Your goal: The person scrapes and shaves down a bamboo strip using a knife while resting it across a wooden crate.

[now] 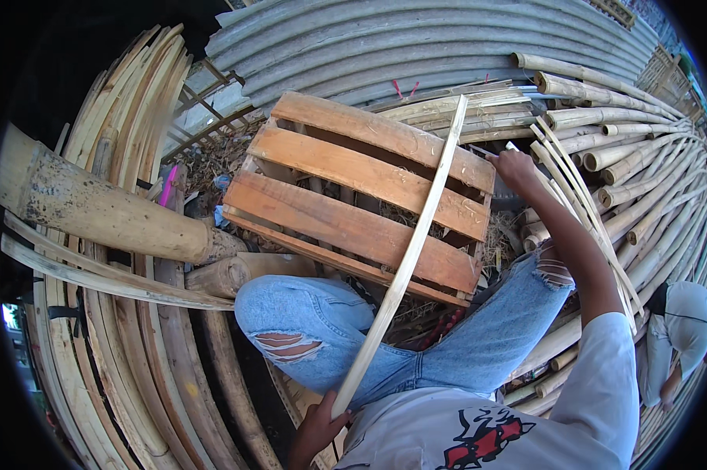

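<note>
A long pale bamboo strip [404, 270] runs slantwise from my waist, over my lap and across the top of a slatted wooden crate [346, 160]. My left hand [320, 427], low by my hip, is closed around the strip's near end. The far end of the strip extends to the crate's back edge. My right hand [516, 168] is closed beside the crate's far right corner, apart from the strip. Something thin and small shows at its fingers, too little to name. Small shavings lie on the crate's slats.
Split bamboo lengths [122, 117] and a thick bamboo pole [95, 207] are at my left. Many round poles [635, 117] are piled at right, with thin strips [584, 211] near my right arm. Corrugated sheets [432, 47] stand behind. Another person [682, 321] bends at far right.
</note>
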The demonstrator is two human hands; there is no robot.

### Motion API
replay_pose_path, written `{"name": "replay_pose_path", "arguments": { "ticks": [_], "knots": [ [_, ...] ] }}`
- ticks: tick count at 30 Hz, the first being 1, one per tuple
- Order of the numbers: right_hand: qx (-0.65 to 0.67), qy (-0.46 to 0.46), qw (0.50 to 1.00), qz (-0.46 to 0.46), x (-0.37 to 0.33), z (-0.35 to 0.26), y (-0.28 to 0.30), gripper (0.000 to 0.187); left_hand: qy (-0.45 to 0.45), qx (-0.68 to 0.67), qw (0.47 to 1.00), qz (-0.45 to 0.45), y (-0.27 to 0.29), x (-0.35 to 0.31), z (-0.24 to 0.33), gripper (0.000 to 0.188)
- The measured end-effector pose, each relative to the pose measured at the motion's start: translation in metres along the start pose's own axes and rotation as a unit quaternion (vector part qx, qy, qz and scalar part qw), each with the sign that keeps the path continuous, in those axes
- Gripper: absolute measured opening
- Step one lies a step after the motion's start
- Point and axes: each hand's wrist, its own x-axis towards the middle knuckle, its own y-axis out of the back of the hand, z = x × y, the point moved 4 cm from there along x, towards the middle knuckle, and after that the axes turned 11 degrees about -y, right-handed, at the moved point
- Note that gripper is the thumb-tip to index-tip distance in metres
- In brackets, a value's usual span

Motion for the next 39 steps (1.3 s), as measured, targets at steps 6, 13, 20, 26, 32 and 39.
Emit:
{"name": "replay_pose_path", "arguments": {
  "ticks": [6, 13, 20, 26, 32, 39],
  "knots": [
    [0.148, 0.072, 0.985, 0.057, -0.032, -0.017, 0.017, 0.042, -0.017, 0.011, 1.000, -0.001, 0.008, -0.002, -0.021, 0.031],
    [0.137, 0.219, 0.964, -0.059, -0.068, -0.072, -0.002, 0.060, -0.007, 0.015, 1.000, 0.002, 0.003, 0.021, -0.017, 0.031],
    [0.134, 0.101, 0.984, -0.055, -0.027, -0.085, -0.013, 0.066, -0.018, 0.041, 0.999, 0.023, -0.013, 0.023, -0.021, 0.031],
    [0.150, 0.050, 0.985, -0.067, 0.012, -0.054, -0.012, 0.063, 0.047, 0.044, 0.998, -0.011, -0.017, 0.012, -0.015, 0.036],
    [0.191, 0.012, 0.981, -0.029, 0.001, -0.060, -0.019, 0.064, -0.077, 0.233, 0.968, 0.053, 0.032, 0.040, 0.091, 0.052],
    [0.195, 0.051, 0.979, -0.034, -0.004, -0.064, -0.017, 0.067, -0.124, 0.240, 0.948, 0.166, -0.003, 0.185, 0.156, 0.055]
  ]
}}
